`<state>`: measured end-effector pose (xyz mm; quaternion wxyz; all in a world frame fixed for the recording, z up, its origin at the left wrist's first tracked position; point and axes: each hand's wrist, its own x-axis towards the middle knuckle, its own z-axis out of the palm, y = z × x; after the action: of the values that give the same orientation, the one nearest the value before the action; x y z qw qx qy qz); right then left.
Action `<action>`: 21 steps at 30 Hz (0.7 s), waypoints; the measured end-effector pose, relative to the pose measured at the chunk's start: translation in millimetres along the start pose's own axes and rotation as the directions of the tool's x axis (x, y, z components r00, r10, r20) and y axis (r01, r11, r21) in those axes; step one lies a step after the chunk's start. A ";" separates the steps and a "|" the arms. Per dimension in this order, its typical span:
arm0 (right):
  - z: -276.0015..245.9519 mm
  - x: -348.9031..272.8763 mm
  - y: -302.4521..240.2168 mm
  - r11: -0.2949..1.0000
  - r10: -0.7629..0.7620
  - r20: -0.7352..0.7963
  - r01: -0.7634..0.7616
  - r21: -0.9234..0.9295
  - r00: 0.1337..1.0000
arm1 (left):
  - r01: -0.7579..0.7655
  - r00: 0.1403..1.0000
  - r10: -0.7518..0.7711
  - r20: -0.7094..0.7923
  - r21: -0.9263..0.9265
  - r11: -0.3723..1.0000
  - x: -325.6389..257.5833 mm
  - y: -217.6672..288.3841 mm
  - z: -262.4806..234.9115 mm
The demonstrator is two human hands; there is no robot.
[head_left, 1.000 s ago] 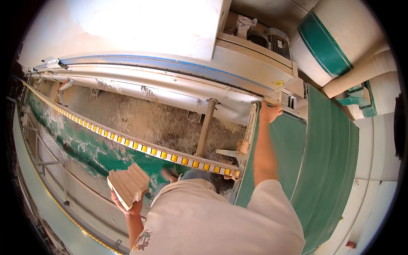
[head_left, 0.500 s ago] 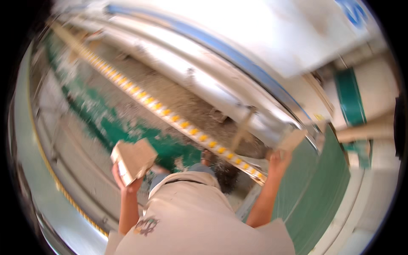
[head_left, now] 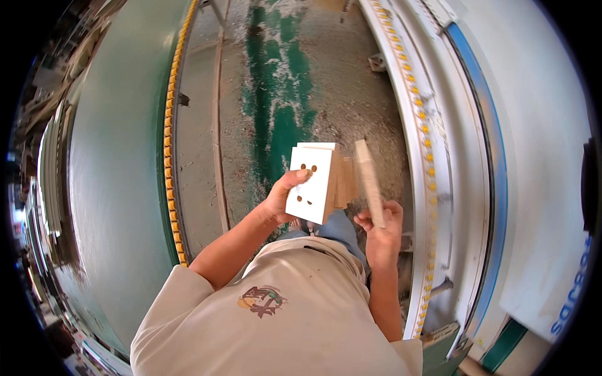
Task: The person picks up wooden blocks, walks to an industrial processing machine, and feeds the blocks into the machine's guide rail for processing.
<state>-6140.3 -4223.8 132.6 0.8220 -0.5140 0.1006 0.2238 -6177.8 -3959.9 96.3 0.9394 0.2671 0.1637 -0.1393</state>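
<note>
My left hand (head_left: 283, 195) grips a small stack of panel pieces, thumb pressed on the front one. That front panel (head_left: 308, 185) has a white face with several round holes, and the brown board edges of the stack show at its right. In my right hand (head_left: 380, 232) a thin light-brown board piece (head_left: 370, 182) stands nearly upright, pinched near its lower end and seen mostly edge-on. A gap separates it from the stack. Both hands are in front of my waist. The fingers of my left hand behind the stack are hidden.
At the left runs a green table (head_left: 119, 138) edged by a yellow roller strip (head_left: 168, 144). A white machine (head_left: 533, 156) with a blue stripe stands at the right, fronted by a rail with yellow rollers (head_left: 421, 125). Dusty floor with a worn green band (head_left: 285, 81) lies between.
My view has turned to the right, so the aisle now runs straight ahead. Both hands have come closer together, each still holding its pieces, and the holed white face now shows.
</note>
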 end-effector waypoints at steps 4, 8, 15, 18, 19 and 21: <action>86.7 104.9 24.4 0.926 -0.181 0.343 0.277 -0.256 0.922 | -0.116 0.993 0.116 -0.008 -0.078 0.990 39.5 94.5 -35.1; 181.6 228.8 29.5 0.991 -0.003 0.481 0.066 -0.114 0.877 | -0.167 0.985 0.165 -0.042 -0.062 0.984 86.7 212.8 -84.2; 374.0 481.2 20.6 0.926 0.065 0.501 0.135 -0.352 0.863 | -0.457 0.868 0.465 -0.177 0.082 0.886 178.5 443.9 -124.7; 480.9 599.0 -5.4 0.663 0.077 0.667 0.462 -0.589 0.741 | -0.458 0.876 0.462 -0.141 0.058 0.887 258.0 554.6 -195.6; 509.6 643.9 -9.8 0.574 0.038 0.733 0.586 -0.572 0.679 | -0.457 0.886 0.460 -0.059 0.064 0.887 301.9 586.0 -239.5; 565.1 731.9 -24.7 0.353 -0.021 0.838 0.789 -0.504 0.545 | -0.403 0.912 0.404 -0.070 0.027 0.915 356.7 660.6 -265.2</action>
<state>-5521.5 -3536.4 118.1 0.4429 -0.7220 -0.4995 0.1820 -5685.2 -3336.2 48.3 0.9395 0.3059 0.1391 0.0664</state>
